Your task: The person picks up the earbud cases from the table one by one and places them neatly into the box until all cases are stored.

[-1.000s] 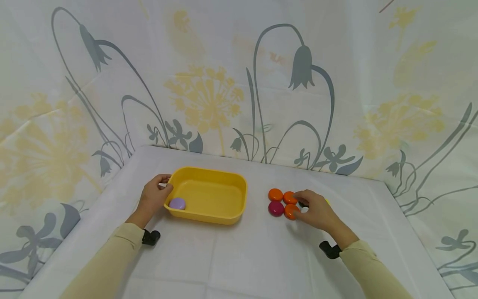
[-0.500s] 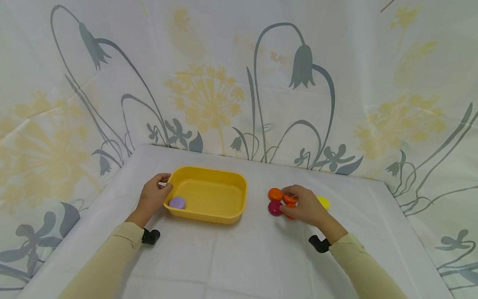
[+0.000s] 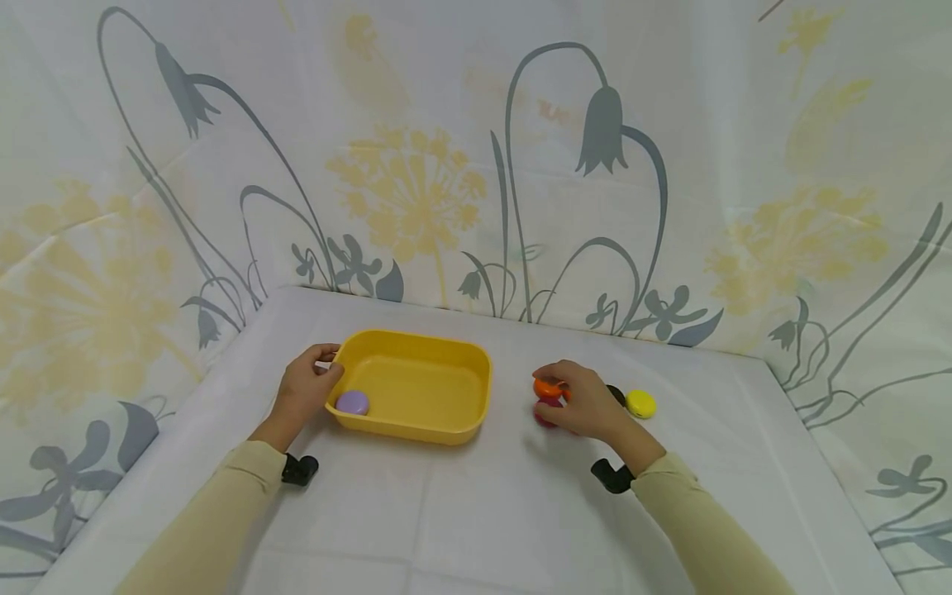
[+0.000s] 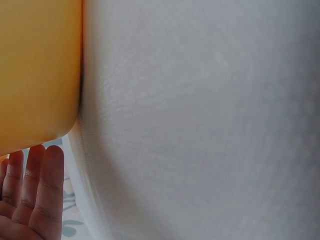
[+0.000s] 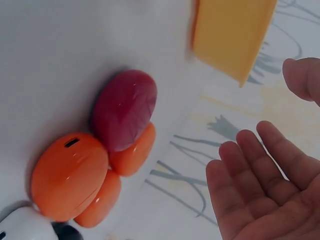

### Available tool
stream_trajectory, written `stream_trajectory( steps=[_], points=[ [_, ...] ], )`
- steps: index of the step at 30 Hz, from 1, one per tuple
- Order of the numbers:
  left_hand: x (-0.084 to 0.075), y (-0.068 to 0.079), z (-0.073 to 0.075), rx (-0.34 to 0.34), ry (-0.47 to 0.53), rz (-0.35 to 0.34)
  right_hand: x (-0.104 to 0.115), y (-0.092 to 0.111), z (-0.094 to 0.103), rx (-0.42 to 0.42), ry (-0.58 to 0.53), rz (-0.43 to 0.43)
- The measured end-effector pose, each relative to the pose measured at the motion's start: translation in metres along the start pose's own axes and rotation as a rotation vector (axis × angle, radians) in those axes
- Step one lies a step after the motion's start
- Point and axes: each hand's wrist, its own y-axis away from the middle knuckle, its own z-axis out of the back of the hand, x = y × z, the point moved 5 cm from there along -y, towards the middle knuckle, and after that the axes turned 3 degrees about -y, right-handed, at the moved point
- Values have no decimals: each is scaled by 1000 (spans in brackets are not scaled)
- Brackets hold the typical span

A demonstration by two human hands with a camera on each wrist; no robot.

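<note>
My left hand (image 3: 303, 386) rests against the left end of a yellow tray (image 3: 482, 409); the left wrist view shows straight fingers (image 4: 49, 190) along its outer wall. A lilac rounded piece (image 3: 353, 402) lies in the tray's near left corner. To the right, my right hand (image 3: 586, 402) hovers over glossy rounded pieces, fingers spread and holding nothing. Beneath it are a crimson piece (image 5: 125, 110) and several orange pieces (image 5: 70, 175), one with a small dark slot; in the head view the hand partly covers them.
Right of the right hand lie a yellow piece (image 3: 640, 404) and a black piece (image 3: 616, 394). A white piece (image 5: 27, 225) shows at the right wrist view's lower corner. White cloth (image 3: 476, 521) covers the table, and a flower-printed curtain (image 3: 446, 165) hangs behind.
My right hand has moved left across the pieces, from the right-hand orange ones to above the left orange and crimson ones, uncovering the yellow and black pieces. Left hand and tray stay put.
</note>
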Motion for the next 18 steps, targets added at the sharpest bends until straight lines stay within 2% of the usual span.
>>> stream_trajectory(
  steps=[10, 18],
  points=[
    [0, 0, -1, 4, 1, 8, 9, -12, -10, 26, -27, 6],
    [-1, 1, -1, -2, -6, 26, 24, -19, -16, 8, -47, 95]
  ],
)
